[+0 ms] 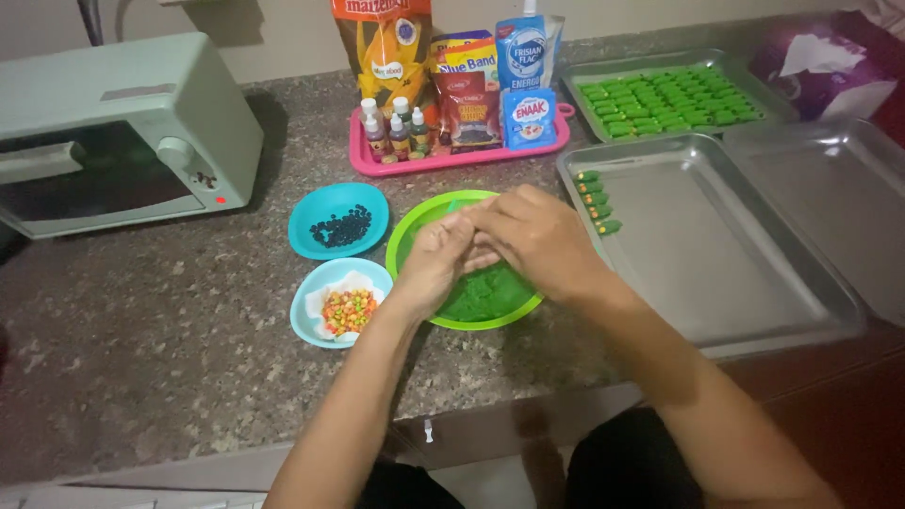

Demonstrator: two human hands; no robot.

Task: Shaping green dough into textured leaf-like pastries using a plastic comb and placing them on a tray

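Observation:
My left hand (436, 261) and my right hand (539, 240) are pressed together over a bright green bowl (407, 236) that holds green dough (485, 294). The fingers of both hands close around something small between them, which the hands hide. To the right lies a metal tray (735, 283) with several small green dough pieces (594, 200) lined up along its left edge.
A blue bowl of dark chips (339, 221) and a blue bowl of coloured sprinkles (341, 303) sit left of the green bowl. A toaster oven (113, 132) stands far left. Behind are a pink tray of packets and bottles (452, 151), a filled metal tray (669, 94) and another metal tray (839, 188).

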